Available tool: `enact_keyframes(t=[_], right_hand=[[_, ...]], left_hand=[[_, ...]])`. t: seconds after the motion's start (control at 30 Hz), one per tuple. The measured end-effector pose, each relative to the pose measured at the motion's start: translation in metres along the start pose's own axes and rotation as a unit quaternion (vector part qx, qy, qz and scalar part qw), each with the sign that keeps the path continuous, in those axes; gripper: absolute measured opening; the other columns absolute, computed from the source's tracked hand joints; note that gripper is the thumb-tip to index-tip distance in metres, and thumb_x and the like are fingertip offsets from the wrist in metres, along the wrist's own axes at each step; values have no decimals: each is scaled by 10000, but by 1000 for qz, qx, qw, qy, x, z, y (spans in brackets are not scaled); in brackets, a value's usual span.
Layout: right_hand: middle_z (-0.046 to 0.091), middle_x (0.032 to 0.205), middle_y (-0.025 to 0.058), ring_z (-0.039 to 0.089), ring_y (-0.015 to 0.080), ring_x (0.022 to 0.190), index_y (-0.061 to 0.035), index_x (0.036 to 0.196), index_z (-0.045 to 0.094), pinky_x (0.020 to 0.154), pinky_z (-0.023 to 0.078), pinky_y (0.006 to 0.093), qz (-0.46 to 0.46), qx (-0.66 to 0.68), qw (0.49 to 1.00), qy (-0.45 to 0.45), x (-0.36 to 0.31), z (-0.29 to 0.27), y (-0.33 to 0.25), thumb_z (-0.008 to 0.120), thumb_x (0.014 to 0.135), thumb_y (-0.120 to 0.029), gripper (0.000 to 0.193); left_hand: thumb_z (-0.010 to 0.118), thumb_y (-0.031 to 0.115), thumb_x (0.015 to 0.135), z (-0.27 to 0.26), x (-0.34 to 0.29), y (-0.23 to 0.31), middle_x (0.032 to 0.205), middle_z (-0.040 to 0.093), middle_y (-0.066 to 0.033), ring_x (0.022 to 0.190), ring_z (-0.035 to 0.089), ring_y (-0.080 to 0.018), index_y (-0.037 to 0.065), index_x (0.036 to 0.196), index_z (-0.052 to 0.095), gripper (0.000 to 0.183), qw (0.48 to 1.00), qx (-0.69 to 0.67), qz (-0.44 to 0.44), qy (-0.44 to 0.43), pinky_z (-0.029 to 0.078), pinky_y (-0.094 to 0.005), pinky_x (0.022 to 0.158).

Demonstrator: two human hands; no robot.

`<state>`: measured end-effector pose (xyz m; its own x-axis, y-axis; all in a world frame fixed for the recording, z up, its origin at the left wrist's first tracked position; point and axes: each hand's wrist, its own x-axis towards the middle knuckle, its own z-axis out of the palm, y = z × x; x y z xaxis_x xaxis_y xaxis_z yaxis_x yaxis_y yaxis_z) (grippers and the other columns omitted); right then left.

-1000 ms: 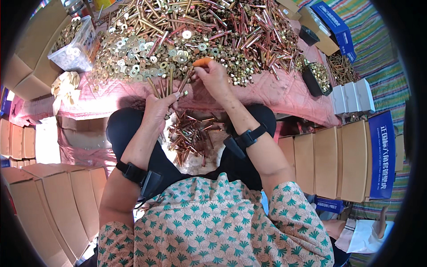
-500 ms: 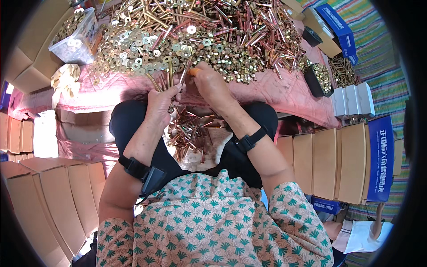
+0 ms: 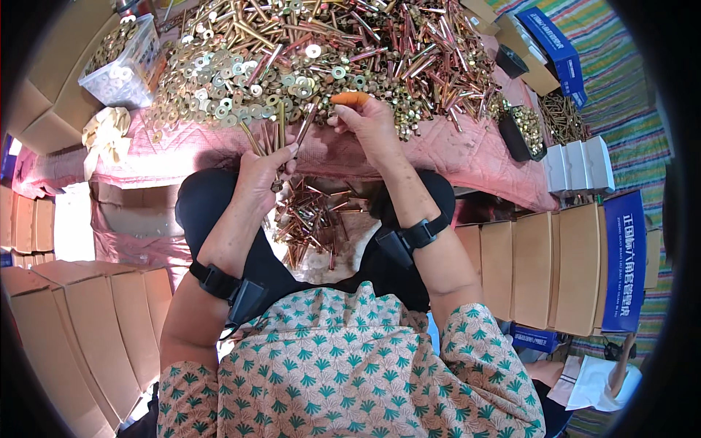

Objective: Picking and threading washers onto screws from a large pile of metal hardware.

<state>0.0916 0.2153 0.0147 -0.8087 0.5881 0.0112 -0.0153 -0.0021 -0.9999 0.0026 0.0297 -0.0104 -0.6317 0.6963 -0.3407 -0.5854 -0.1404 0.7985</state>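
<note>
My left hand (image 3: 261,174) is closed round a small bunch of long brass-coloured bolts (image 3: 282,125), which stick up and fan out past the fingers. To the right of them, my right hand (image 3: 371,130) hovers at the near edge of a heap of small hex nuts (image 3: 406,125). An orange cover (image 3: 350,98) is on one of its fingers. Thumb and fingers are bent together there; whatever is between them is too small to make out. Flat washers (image 3: 219,91) spread over the table beyond my left hand.
A pink cloth (image 3: 467,157) covers the table. Loose metal rods and sleeves (image 3: 431,51) are heaped at the back. More bolts (image 3: 310,219) lie between my knees. A clear tub (image 3: 128,77) stands at left, a black tray (image 3: 522,135) at right. Cardboard boxes (image 3: 533,270) flank me.
My right hand has moved right, away from the bolts in my left hand, to the edge of the nut heap. My left hand keeps its hold on the bolts, nearly still.
</note>
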Motion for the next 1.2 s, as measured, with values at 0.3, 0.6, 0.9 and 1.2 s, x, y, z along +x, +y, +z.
enact_keyframes(t=[0.3,0.6,0.9,1.2], right_hand=[[670,871,78,649,128,730,26,1054,640,643,535,226,3,96,995,-40,-6,-13,-11,646,874,-19,185],[673,870,55,617,97,729,26,1065,664,675,511,220,-32,70,996,-42,-10,-19,-19,663,857,-17,212],[664,868,24,578,76,724,-9,1058,682,669,485,205,-14,74,996,-46,-12,-16,-22,680,842,-22,216],[660,888,22,578,76,744,6,1051,675,677,483,207,-23,67,997,-40,-13,-15,-22,681,843,-27,211]], left_hand=[[679,59,823,6,-8,5,911,696,-137,541,494,-64,-19,1039,594,244,997,41,-13,-56,323,-192,432],[689,49,810,5,-12,11,909,692,-145,544,523,-66,-5,1033,588,251,996,45,-23,-76,355,-177,434],[690,41,820,2,-9,10,890,689,-137,545,538,-72,-2,1039,583,248,995,25,-43,-86,380,-181,434],[683,26,820,0,-11,10,868,687,-128,533,542,-73,-5,1036,590,237,994,42,-29,-99,401,-176,437]])
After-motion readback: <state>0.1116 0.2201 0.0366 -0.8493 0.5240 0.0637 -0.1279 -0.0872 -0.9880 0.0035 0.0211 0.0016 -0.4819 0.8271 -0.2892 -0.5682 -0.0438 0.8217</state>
